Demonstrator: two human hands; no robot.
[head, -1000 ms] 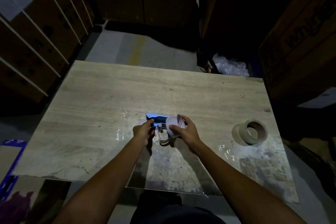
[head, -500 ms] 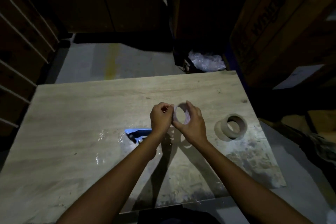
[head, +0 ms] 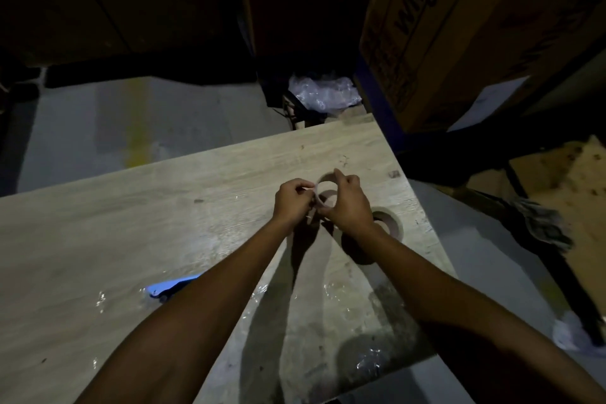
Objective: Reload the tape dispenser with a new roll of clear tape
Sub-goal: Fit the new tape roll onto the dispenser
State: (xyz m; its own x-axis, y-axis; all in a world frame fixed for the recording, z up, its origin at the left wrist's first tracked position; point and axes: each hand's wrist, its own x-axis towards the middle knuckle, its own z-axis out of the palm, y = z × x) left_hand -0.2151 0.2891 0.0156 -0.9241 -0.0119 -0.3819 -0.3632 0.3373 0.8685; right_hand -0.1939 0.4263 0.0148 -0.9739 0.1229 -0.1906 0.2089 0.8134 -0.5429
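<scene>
My right hand (head: 347,207) holds a thin cardboard tape ring (head: 325,181) upright above the wooden table (head: 131,223). My left hand (head: 293,202) pinches at the ring's left edge, fingers closed on it. The blue tape dispenser (head: 173,285) lies on the table near me, mostly hidden under my left forearm. A second tape roll (head: 390,223) lies flat on the table just right of my right wrist, partly covered by it.
The table's right edge runs close to the flat roll. Bits of clear tape (head: 331,292) glint on the tabletop. A large cardboard box (head: 459,26) stands at the right, crumpled plastic (head: 323,92) behind the table, and a grey floor (head: 114,128) beyond.
Both hands have left the dispenser, lifted the ring and carried it forward and right. The dispenser stays on the table, now under my left forearm. The view has swung right.
</scene>
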